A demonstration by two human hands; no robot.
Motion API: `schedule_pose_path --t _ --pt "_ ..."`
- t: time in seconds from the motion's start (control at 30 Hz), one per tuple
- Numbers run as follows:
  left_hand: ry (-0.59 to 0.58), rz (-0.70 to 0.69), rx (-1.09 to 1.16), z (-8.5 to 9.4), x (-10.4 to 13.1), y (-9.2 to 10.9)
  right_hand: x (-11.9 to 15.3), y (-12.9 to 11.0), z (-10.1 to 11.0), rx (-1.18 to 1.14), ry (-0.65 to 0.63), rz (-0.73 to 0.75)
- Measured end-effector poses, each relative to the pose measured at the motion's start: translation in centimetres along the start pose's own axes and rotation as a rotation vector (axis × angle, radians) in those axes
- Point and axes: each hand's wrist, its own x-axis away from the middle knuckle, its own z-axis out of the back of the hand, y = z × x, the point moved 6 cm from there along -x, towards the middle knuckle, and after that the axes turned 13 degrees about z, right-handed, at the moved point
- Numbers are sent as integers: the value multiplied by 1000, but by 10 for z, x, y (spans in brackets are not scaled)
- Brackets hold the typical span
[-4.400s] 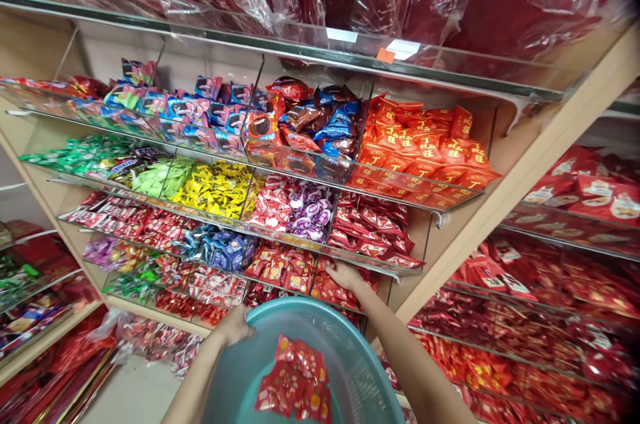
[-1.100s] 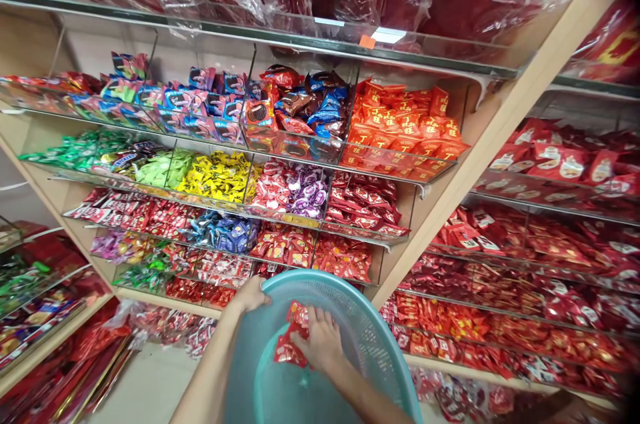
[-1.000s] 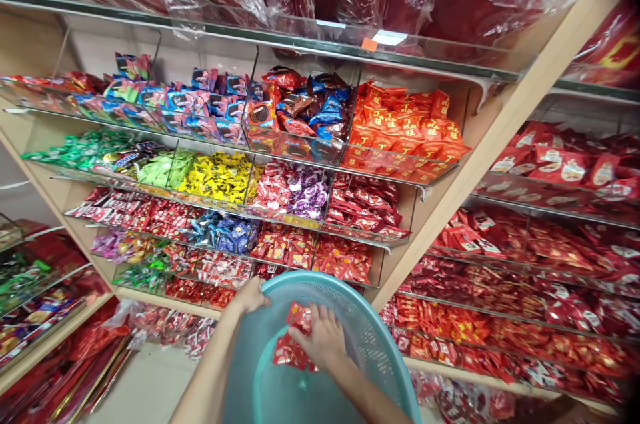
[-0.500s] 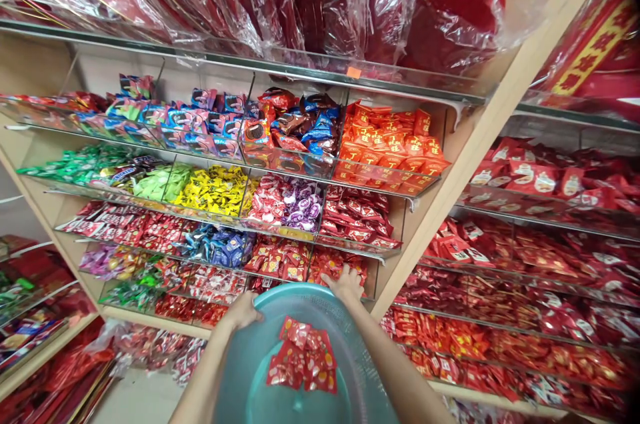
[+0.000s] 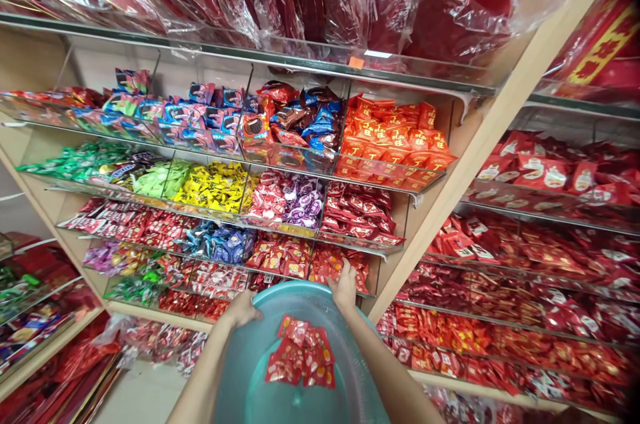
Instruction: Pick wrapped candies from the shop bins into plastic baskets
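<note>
Matt plastic basket [image 5: 235, 371]; glossy foil-type pkts [image 5: 300, 352]; smooth wood frame [image 5: 480, 137].

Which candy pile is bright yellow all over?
The yellow pile, between the light green candies and the red-and-white ones. No other pile is bright yellow all over.

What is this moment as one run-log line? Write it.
left hand: gripping basin rim | right hand: by shelved packets, hold unclear | basin: loose red packets inside | above: yellow sweets

Both arms reach forward, right fingers [image 5: 347, 270] bent.
</note>
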Motion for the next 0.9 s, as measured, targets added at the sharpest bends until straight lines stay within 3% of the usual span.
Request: schedule_pose_path --t 0.2,0.3,0.37,0.47,0.6,0.67,0.77,0.9 --pt "-1 11 -10 0 4 -2 4 12 22 -302 238 -15" --pt "-12 23 20 1 9 -2 20 2 46 -390 380 30" --pt "-15 18 31 1 11 1 33 -9 58 -448 402 47" --pt "-6 -14 -4 -1 12 10 48 -29 59 -620 220 92" --pt "-1 -49 -61 -6 12 23 70 -47 36 -807 -280 199" --pt "-5 -54 -66 -8 13 27 82 -42 28 -812 -443 196" --pt "-25 -63 -65 -12 14 29 92 -29 23 -743 -527 185" --pt "-49 -75 -57 -16 13 32 96 -16 23 -565 -504 203"
